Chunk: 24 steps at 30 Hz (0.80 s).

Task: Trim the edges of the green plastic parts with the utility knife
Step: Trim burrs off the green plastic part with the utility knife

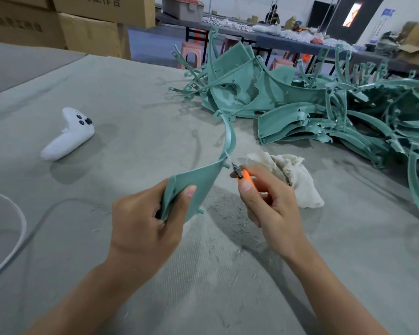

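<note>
Your left hand pinches the green plastic part; your right hand fingers grip the utility knife at its edge, cloth behind.

Stacked cartons, pink stools, perhaps doorway

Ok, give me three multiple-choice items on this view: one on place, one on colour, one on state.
1. Where is the white controller? A) on the table, left of both hands B) on a stool C) in a box
2. The utility knife has a handle that is: A) blue B) orange C) black
3. The left hand is: A) lying flat B) gripping a green part C) empty

A, it lies far left on the table; B, orange shows in the right hand; B, thumb and fingers pinch the part.
</note>
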{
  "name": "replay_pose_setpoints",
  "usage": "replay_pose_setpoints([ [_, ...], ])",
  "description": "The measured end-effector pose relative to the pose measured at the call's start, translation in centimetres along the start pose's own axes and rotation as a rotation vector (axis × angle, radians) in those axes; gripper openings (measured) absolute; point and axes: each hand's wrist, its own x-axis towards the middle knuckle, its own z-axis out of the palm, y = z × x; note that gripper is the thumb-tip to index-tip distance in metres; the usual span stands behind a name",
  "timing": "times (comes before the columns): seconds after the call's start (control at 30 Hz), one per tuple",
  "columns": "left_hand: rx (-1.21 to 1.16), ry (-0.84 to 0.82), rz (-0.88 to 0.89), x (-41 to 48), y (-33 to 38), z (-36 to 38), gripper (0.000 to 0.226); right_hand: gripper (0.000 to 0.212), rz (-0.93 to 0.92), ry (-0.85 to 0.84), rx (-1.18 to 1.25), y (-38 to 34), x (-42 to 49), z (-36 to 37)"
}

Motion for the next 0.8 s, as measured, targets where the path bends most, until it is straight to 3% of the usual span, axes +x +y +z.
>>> replay_pose_setpoints([
  [0.2,-0.025,-0.042,-0.04,0.3,0.1,-0.1,0.035,0.015,0.031,0.023,-0.035,0.1,0.1,0.1],
  [0.33,-0.038,-0.054,-0.033,0.1,0.2,-0.3,0.036,0.025,0.095,0.111,-0.137,0.6,0.5,-0.5],
  [0.47,-0.025,-0.045,-0.039,-0.2,0.3,-0.2,0.039,0.021,0.108,0.17,-0.169,0.8,0.7,-1.6],
  [0.67,-0.01,-0.029,-0.013,-0.1,0.2,-0.2,0.041,0.022,-0.038,0.014,-0.098,-0.1,0.1,-0.7],
  [0.8,-0.005,-0.013,0.048,-0.4,0.0,-0.2,0.037,0.025,0.064,0.071,-0.1,0.2,0.4,-1.1],
])
